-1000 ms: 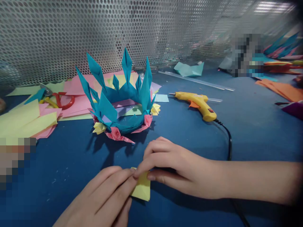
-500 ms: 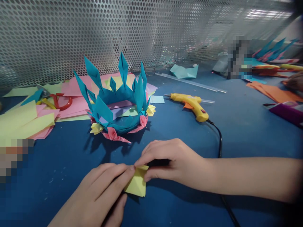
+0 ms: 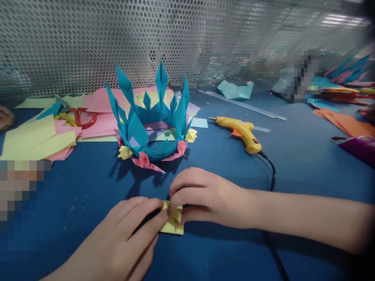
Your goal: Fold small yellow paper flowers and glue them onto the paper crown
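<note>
A small piece of folded yellow paper [image 3: 173, 228] lies on the blue table at the lower middle. My left hand [image 3: 129, 230] presses its fingertips on the paper's left side, with the thumb tucked low. From the right, my right hand [image 3: 205, 199] pinches the upper part of the paper between thumb and fingers, where a fold stands up. The fingers hide part of the paper. Just beyond my hands stands a blue paper crown [image 3: 140, 134] with pointed spikes, pink folded pieces [image 3: 145, 160] and yellow paper stars [image 3: 125, 152] around its base.
A yellow glue gun [image 3: 240, 130] lies at right, its black cord [image 3: 274, 171] running beneath my right forearm. Coloured paper sheets [image 3: 32, 136] and red-handled scissors [image 3: 84, 118] lie at left. Clear glue sticks [image 3: 243, 103], orange paper [image 3: 344, 123] and a perforated metal panel [image 3: 117, 35] are farther back.
My right fingers have curled further over the yellow paper, and its upper part now stands up in a fold. The view has shifted slightly, moving the crown rightward in the picture.
</note>
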`<state>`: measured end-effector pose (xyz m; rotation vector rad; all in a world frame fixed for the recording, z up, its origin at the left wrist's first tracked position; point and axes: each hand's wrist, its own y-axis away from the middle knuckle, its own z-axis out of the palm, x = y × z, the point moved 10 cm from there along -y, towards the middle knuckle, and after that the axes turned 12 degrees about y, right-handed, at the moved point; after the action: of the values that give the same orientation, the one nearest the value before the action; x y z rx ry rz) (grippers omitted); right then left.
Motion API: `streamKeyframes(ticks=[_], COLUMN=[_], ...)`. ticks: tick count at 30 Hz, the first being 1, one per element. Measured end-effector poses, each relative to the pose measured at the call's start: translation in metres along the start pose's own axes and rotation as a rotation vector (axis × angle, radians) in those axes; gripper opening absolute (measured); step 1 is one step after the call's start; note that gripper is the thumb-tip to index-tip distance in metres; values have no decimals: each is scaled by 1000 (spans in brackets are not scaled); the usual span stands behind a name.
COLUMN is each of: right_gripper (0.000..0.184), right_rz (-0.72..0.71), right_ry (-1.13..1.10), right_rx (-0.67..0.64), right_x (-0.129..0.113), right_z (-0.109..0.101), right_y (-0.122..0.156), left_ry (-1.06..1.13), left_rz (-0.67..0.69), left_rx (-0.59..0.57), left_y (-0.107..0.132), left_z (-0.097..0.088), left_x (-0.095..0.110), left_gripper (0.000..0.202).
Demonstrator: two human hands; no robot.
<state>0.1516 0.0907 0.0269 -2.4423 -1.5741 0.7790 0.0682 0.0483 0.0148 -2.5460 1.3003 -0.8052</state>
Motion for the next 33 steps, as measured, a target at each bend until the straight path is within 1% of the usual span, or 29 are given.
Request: streamKeyframes(ticks=[2, 3, 5, 7, 11, 15, 17, 19, 21, 24, 26, 28, 30, 33], right_gripper=[16, 17, 27, 34, 34, 32, 30, 21, 13, 13, 11, 8, 6, 7], right_rz=[-177, -242, -296, -289, -284, -332, -328, -287, -198, -36, 30, 62, 72, 76], right_ry=[184, 258, 375, 457, 543, 558, 541, 484, 385, 211, 102, 7, -55, -60], right_rx=[-135, -199, -323, -392, -439, -423, -414, -417, -440, -491, -520, -534, -544, -562], right_x=[-11, -14, -14, -13, -17, -21, -19, -14, -7, 6, 11, 14, 17, 22], right_z=[5, 7, 10, 9, 8, 9, 9, 10, 12, 13, 13, 12, 11, 12], right_y=[-3, -3, -3, -5, -8, -10, -11, -11, -12, -10, -7, -5, -3, -2], left_ry=[8, 12, 18, 20, 54, 44, 33, 28, 18, -12, -41, -68, -79, -71], left_rz=[15, 20, 16, -25, -112, -105, -99, -107, -126, -142, -111, -66, -51, -34], left_rx=[36, 49, 49, 23, -20, -25, -27, -37, -45, -61, -85, -123, -159, -199], left_y=[-1, -1, -1, 0, 3, 1, 0, -1, 0, 1, 1, 0, -1, 0], left_z=[-2, -3, -3, -1, 2, 2, 1, 2, 2, 2, 3, 5, 8, 12], left_x=[1, 2, 1, -2, -7, -6, -5, -6, -7, -8, -6, -3, -3, -2], left_gripper=[34, 34, 34, 36, 36, 34, 36, 39, 43, 46, 48, 46, 45, 47])
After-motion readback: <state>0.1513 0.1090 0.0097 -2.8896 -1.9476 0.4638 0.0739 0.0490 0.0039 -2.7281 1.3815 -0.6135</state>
